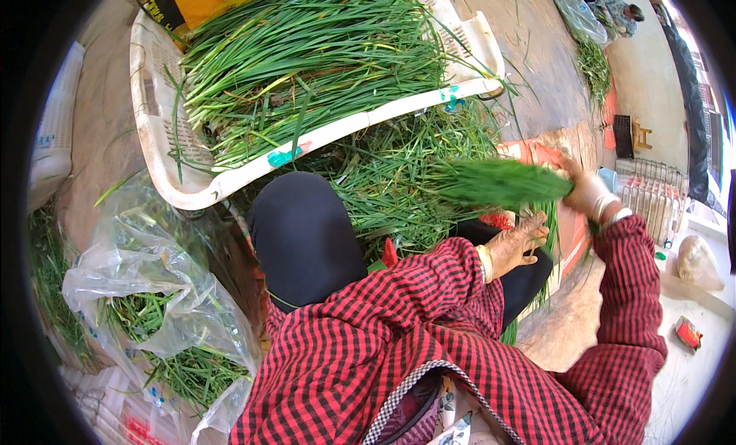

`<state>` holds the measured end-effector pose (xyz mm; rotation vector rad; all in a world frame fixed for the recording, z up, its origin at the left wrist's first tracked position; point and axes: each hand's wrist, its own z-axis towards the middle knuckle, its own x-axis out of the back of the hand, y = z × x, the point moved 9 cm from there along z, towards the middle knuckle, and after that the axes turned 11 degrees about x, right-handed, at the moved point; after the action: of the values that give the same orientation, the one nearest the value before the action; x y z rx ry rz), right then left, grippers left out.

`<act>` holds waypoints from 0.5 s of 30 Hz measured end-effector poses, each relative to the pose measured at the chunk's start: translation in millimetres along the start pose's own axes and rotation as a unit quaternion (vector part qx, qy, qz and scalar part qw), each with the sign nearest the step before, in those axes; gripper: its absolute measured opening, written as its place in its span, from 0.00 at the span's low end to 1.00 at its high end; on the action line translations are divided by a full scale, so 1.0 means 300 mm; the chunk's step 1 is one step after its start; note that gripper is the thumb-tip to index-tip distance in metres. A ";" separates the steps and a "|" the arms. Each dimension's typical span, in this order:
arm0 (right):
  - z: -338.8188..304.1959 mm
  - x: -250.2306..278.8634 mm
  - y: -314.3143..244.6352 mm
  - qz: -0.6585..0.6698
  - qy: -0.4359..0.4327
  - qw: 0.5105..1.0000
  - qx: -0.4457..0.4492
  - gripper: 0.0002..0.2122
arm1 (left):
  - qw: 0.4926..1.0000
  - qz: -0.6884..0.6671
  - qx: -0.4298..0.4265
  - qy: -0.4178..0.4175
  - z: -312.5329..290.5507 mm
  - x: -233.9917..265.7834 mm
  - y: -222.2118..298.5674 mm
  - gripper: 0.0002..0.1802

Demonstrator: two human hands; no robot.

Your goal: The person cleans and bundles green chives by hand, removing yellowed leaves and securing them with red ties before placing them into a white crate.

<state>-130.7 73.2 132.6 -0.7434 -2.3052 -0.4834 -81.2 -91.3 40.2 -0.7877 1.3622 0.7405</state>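
Note:
A thick bunch of garlic chives (506,180) is gripped at its right end by my right hand (592,193), its leaves stretching left, smeared by motion. My left hand (517,247) is just below the bunch, above my dark-clothed knee (529,285), fingers apart and seemingly holding nothing. Pale glove-like material covers the right hand; a pale cuff shows at the left wrist. Loose chives (406,169) lie heaped beneath the bunch. Beyond them, a white plastic crate (337,119) holds neatly stacked chives (314,58).
A clear plastic bag (176,253) with chive scraps stands to the left. Another white crate (54,131) is at the far left. Wire racks (652,196) and a small wooden stool (642,134) stand to the right. Another person (617,14) sits at the far right.

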 end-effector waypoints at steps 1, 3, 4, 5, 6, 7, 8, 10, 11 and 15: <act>-0.018 0.081 0.097 0.024 0.128 0.991 -0.031 0.35 | 0.999 0.002 0.004 -0.035 -0.013 -0.018 0.005 0.52; -0.023 0.013 0.019 -0.135 0.017 0.989 -0.056 0.31 | 0.999 -0.008 0.011 -0.043 -0.026 0.022 -0.001 0.48; -0.027 -0.051 -0.090 -0.172 -0.065 0.983 0.017 0.30 | 0.998 -0.023 0.027 -0.054 -0.023 0.054 -0.022 0.45; -0.014 -0.024 -0.105 -0.145 -0.085 0.984 0.050 0.28 | 0.996 -0.035 0.043 -0.064 -0.024 0.077 -0.030 0.43; 0.019 -0.004 -0.124 -0.115 -0.108 0.984 0.088 0.26 | 0.997 -0.028 0.063 -0.025 -0.037 0.115 -0.029 0.41; 0.028 0.093 -0.052 -0.111 -0.030 0.993 0.031 0.25 | 0.997 -0.014 0.078 -0.015 -0.034 0.115 -0.041 0.42; 0.006 0.171 0.026 -0.092 0.051 0.994 -0.026 0.23 | 0.996 0.001 0.093 -0.005 -0.034 0.113 -0.058 0.42; -0.073 0.167 -0.033 -0.165 0.043 0.985 -0.001 0.22 | 0.994 0.022 0.110 0.008 -0.044 0.113 -0.063 0.48; -0.068 0.158 -0.044 -0.119 0.046 0.991 0.043 0.22 | 0.995 0.005 0.097 -0.003 -0.047 0.116 -0.051 0.51; -0.109 0.220 0.021 -0.094 0.169 0.981 0.003 0.18 | 0.998 -0.026 0.058 0.005 -0.061 0.107 0.005 0.59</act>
<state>-152.2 86.2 202.2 -0.4029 -2.0630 -0.6352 -90.2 -105.7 7.2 -0.7320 1.3753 0.6115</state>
